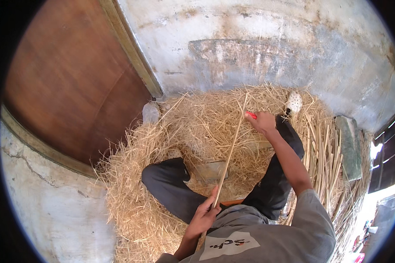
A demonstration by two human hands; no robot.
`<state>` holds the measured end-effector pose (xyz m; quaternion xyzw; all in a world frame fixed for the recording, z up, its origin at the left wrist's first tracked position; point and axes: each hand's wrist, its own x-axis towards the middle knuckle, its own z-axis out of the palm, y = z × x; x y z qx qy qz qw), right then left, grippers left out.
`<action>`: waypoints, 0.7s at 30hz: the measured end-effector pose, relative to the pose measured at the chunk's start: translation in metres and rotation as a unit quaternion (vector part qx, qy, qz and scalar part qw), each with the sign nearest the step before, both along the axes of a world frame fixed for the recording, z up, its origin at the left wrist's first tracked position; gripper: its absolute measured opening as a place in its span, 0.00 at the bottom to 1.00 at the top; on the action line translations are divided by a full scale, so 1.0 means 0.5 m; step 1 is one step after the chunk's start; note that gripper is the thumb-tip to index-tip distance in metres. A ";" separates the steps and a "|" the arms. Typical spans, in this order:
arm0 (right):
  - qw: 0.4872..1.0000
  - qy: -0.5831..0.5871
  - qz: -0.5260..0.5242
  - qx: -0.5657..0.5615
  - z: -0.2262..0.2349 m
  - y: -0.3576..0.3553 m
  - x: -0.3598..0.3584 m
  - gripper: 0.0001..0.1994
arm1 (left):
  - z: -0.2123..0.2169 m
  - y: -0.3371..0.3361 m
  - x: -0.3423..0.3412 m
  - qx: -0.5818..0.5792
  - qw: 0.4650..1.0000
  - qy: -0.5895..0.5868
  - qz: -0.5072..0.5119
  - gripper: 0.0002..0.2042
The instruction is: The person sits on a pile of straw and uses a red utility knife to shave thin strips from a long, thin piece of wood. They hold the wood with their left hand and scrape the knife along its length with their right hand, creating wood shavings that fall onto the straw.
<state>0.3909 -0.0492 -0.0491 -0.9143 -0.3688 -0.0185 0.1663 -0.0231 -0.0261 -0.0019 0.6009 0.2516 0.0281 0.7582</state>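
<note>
A long, thin, straw-coloured strip (pixel 233 144) is held above the loose pile of dry golden straw (pixel 202 116), between spread legs in black trousers (pixel 169 186). Its lower part is pinched by the left hand (pixel 205 215), whose grip is curled closely around it near the waist. From there its long axis is run away from the body, slanting up and slightly rightward, to a tip left free beyond the right hand (pixel 264 122). By that hand, the nearer to the tip, a small bright red implement (pixel 251 115) is gripped with fingers folded, its visible end set just beside the strip's right side. Whether the two are touching cannot be told, and the implement's working edge cannot be made out.
</note>
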 end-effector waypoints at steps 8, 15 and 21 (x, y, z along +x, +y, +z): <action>0.996 -0.054 -0.068 0.004 -0.026 -0.033 0.083 0.36 | 0.009 -0.005 0.026 0.020 0.999 0.010 -0.031 0.35; 0.943 0.109 -0.315 -0.011 -0.171 -0.231 0.328 0.45 | 0.031 -0.018 -0.030 -0.034 0.998 0.014 -0.049 0.37; 0.988 0.069 -0.105 0.089 -0.020 -0.034 0.106 0.40 | 0.031 0.029 0.012 -0.072 0.994 0.024 0.084 0.38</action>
